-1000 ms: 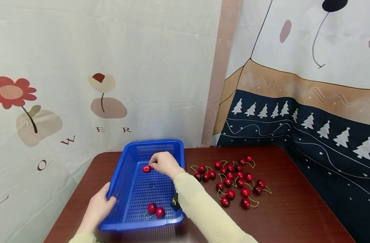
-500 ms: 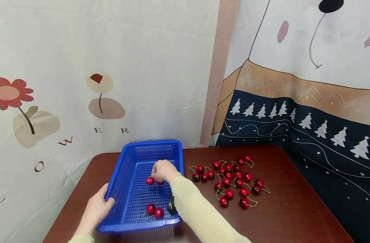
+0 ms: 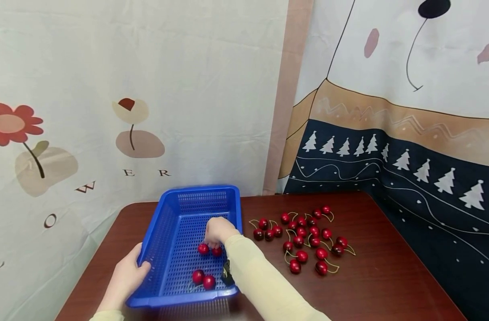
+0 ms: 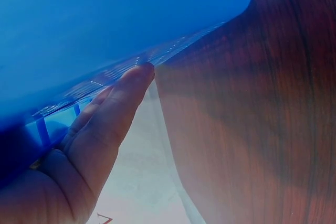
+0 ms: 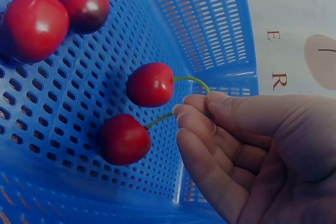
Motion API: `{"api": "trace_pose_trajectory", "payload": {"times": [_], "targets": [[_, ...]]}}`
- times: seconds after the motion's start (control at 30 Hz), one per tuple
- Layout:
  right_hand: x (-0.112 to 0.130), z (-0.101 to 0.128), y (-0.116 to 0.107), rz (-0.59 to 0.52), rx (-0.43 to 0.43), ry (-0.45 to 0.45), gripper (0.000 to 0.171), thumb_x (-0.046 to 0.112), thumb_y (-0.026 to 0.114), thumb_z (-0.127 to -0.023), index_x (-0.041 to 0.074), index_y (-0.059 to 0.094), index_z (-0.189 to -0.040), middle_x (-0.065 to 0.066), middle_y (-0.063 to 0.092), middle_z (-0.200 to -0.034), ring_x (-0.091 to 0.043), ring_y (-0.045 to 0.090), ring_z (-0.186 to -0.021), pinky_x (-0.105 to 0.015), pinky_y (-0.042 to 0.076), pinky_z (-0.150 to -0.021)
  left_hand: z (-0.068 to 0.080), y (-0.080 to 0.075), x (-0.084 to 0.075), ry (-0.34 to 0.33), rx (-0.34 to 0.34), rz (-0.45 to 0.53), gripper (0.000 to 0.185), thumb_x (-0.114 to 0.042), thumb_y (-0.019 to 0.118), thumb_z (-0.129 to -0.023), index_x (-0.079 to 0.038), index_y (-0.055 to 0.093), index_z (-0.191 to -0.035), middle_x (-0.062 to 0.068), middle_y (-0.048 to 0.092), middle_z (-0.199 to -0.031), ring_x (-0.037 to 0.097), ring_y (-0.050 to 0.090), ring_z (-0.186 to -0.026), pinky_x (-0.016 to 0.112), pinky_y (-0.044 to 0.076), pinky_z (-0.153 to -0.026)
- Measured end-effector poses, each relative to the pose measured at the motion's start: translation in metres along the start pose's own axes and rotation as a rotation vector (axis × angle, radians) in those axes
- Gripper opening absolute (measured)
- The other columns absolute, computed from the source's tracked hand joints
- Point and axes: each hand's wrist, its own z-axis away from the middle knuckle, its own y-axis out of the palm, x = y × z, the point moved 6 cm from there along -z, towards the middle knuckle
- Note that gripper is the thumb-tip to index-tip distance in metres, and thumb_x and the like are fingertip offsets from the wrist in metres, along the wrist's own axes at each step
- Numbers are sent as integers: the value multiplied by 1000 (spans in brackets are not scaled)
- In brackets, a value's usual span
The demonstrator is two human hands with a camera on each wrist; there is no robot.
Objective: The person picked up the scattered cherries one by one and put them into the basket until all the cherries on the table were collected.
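Observation:
My right hand (image 3: pixel 220 232) is inside a blue perforated plastic basket (image 3: pixel 180 300), low over its floor. In the right wrist view, thumb and fingertips pinch the green stems of a pair of cherries (image 5: pixel 150 85), whose red fruits hang close by the mesh. Another pair of cherries (image 3: pixel 203 279) lies near the basket's front end. At the left side my left hand (image 3: pixel 124 276) grips the basket's rim, thumb over the top. The left wrist view has its fingers (image 4: pixel 113 111) along the outer wall.
Several stemmed cherries (image 3: pixel 302 240) are spread over the brown wooden table (image 3: pixel 373 285) right of the basket. A printed cloth (image 3: pixel 212 89) hangs behind the table. A dark wrist device (image 3: pixel 227 273) sits under the right forearm, close to the basket's right wall.
My right hand has moved down and slightly toward me with the cherries, bringing them closer to the basket floor. The left hand keeps its hold on the rim.

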Motion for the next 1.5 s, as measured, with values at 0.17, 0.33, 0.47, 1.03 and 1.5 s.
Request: {"api": "trace_pose_trajectory", "payload": {"times": [0.17, 0.33, 0.47, 1.03, 1.5], "targets": [[0, 1, 2, -10, 10, -4, 15, 6, 71, -87, 2, 73, -73, -6, 69, -65, -19, 68, -60, -24, 49, -50, 0, 0, -1, 1, -1, 0, 54, -5, 53, -90, 1, 40, -142, 32, 61, -119, 40, 64, -96, 58, 51, -81], [-1, 1, 6, -22, 26, -2, 16, 6, 71, -88, 2, 73, -73, -6, 68, -65, -18, 67, -59, -24, 50, -51, 1, 0, -1, -6, 2, 9, 53, -5, 53, -90, 1, 40, -142, 32, 61, -119, 40, 64, -95, 58, 52, -79], [-2, -1, 9, -33, 32, -3, 16, 7, 72, -88, 2, 73, -73, -6, 68, -64, -17, 66, -57, -24, 51, -52, 1, 0, -1, -7, 5, 12, 53, -5, 53, -91, 1, 40, -142, 32, 61, -119, 40, 64, -95, 58, 52, -79], [17, 8, -18, 105, -8, -59, 14, 25, 75, -89, 13, 76, -95, 2, 70, -87, -11, 60, -68, -26, 52, -65, -1, 0, 0, 2, 11, -6, 54, -6, 53, -90, 2, 39, -142, 32, 61, -119, 40, 63, -96, 58, 51, -80], [12, 53, -82, 115, -105, -231, 43, 35, 73, -89, 14, 67, -126, -3, 69, -118, -16, 65, -104, -33, 54, -85, -2, 1, 1, -10, 23, 11, 54, -6, 53, -91, 1, 39, -142, 32, 61, -119, 38, 64, -92, 55, 52, -77]]}}
